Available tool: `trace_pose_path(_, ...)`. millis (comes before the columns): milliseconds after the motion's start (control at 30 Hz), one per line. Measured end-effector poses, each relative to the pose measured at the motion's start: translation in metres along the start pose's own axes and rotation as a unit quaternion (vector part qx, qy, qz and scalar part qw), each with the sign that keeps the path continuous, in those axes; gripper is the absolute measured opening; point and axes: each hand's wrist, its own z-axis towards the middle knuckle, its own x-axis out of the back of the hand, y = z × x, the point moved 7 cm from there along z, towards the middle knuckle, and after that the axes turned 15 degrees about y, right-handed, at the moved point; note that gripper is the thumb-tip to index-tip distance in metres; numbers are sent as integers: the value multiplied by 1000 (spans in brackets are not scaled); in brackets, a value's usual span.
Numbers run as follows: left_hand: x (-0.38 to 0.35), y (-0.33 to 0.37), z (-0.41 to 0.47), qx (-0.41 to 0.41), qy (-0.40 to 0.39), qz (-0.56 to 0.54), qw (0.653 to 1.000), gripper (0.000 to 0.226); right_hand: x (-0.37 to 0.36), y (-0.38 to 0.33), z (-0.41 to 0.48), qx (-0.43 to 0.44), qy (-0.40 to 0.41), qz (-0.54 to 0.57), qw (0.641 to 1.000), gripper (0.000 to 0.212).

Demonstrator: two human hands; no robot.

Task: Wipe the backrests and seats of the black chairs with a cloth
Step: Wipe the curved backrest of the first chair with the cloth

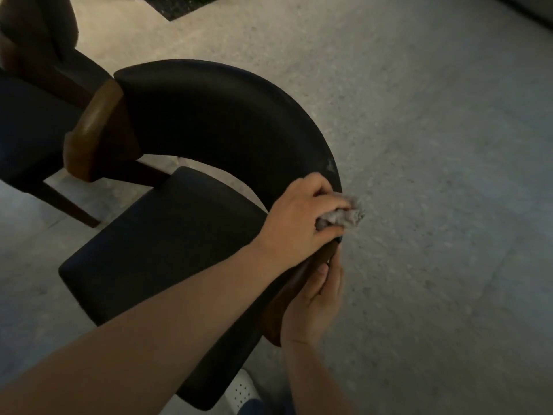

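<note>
In my feed, a second dark chair (27, 130) at far left, the black chair (167, 244) beside it, curved backrest (215, 124), my left hand (302, 220) clutching a grey cloth (347, 217) on the backrest's right end, forearm crossing the seat, right hand (311, 307) wrapped round the wooden frame (276, 310) just below, white shoe (242, 390), pale speckled floor (434, 175).

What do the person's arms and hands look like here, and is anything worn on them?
The left forearm and the right forearm are bare as far as the picture shows: no sleeves, watch or bracelet. The left hand and the right hand wear no gloves. No rings show on the fingers in view, though dim light hides fine detail.
</note>
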Motion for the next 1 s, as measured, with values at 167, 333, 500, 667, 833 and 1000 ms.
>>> trace_pose_path(167,-1,-16,-17,106,68,-60,990,26,0,1,0,1,-3,7,1000,44)
trace_pose_path(333,-1,-68,-66,293,47,-56,953,19,0,4,-1,31,16,13,999,52)
trace_pose_path(500,12,-81,-60,325,86,-125,934,25,2,4,-1,43,23,10,999,54)
trace_pose_path(667,-3,-65,-48,293,80,-144,942,15,1,2,0,44,27,26,998,62)
trace_pose_path(833,-13,-94,-70,343,72,-112,930,14,1,2,0,49,40,29,998,58)
trace_pose_path(1000,-30,-120,-101,439,19,-120,890,15,2,4,0,51,52,31,997,54)
